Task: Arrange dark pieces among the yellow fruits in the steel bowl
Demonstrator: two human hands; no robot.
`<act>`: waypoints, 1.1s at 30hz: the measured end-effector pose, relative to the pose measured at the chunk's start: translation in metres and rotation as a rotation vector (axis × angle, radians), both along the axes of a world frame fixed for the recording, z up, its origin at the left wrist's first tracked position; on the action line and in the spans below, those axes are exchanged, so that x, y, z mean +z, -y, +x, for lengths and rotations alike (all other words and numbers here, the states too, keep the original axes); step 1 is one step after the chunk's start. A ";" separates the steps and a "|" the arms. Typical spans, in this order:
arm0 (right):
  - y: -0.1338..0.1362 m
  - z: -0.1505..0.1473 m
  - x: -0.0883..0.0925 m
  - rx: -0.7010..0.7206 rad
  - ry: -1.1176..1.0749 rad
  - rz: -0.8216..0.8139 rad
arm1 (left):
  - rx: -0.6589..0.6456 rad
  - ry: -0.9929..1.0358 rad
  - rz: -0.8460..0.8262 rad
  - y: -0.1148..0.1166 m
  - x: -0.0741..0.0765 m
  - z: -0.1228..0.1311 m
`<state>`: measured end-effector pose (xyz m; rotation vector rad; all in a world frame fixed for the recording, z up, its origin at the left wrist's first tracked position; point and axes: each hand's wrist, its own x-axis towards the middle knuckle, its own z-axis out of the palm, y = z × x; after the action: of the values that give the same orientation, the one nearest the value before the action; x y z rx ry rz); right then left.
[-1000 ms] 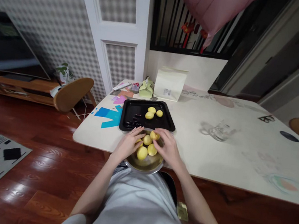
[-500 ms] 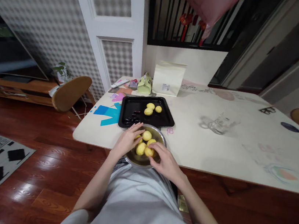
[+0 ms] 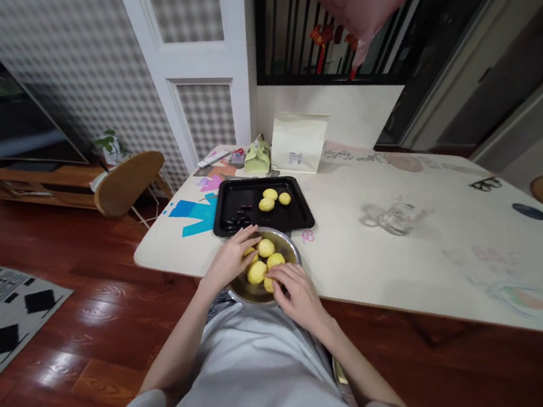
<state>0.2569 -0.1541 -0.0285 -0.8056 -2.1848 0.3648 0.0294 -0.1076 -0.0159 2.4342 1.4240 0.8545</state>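
A metal bowl (image 3: 292, 251) at the table's near edge holds several yellow dough balls (image 3: 266, 248). My left hand (image 3: 230, 260) rests on the bowl's left rim, fingers curled over a ball there. My right hand (image 3: 295, 292) reaches into the bowl's near side, its fingers curled round a yellow ball. Just behind the bowl lies a black baking tray (image 3: 301, 214) with three yellow balls (image 3: 268, 204) and some dark pieces.
A pale paper bag (image 3: 297, 142) and a green carton (image 3: 258, 156) stand behind the tray. A glass mug (image 3: 397, 219) lies on the white table (image 3: 443, 275). A wooden chair (image 3: 129, 173) stands at the left, a TV further left.
My right hand has moved from the bowl's far rim to its near side, onto a ball. The view has shifted slightly. My left hand stays at the left rim.
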 end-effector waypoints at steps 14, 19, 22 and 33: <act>0.004 -0.007 -0.008 -0.042 -0.031 0.072 | -0.165 -0.021 0.015 -0.087 0.024 -0.006; 0.005 -0.008 -0.013 -0.033 -0.032 0.103 | -0.127 -0.102 -0.042 -0.147 0.021 0.005; 0.006 -0.009 -0.013 -0.037 -0.035 0.107 | -0.113 -0.106 -0.043 -0.164 0.019 0.012; 0.005 -0.010 -0.012 -0.042 -0.034 0.119 | -0.035 -0.007 -0.001 -0.167 0.020 0.015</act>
<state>0.2471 -0.1592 -0.0410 -0.7727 -2.1332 0.2231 0.0443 0.0591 0.0046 2.4559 1.3796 0.8378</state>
